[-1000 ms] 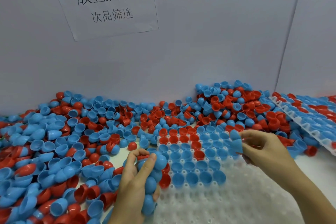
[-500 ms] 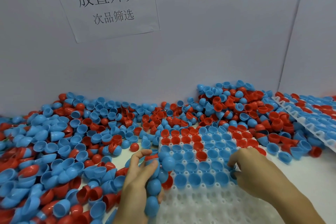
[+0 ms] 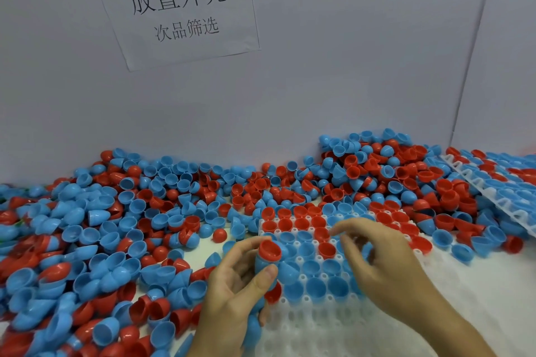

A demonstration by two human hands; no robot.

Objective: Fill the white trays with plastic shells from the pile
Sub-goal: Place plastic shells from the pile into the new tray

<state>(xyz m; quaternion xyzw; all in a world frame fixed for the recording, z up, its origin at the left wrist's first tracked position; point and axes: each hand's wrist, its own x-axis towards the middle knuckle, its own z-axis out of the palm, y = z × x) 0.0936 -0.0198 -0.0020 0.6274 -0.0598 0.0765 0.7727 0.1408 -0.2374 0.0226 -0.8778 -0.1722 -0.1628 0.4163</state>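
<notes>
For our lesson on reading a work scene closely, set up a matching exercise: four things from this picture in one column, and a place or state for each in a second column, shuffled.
Column 1
1. left hand
2. right hand
3. paper sign
4. second white tray

Column 2
A. fixed to the wall
B. grips a nested stack of shells topped by a red one
C. tilted at the far right, full of shells
D. above the partly filled front tray, fingers loosely curled, holding nothing

Pairs: 1-B, 2-D, 3-A, 4-C

Bright, even, shadowless light; soft focus, slight wide-angle edge bending.
</notes>
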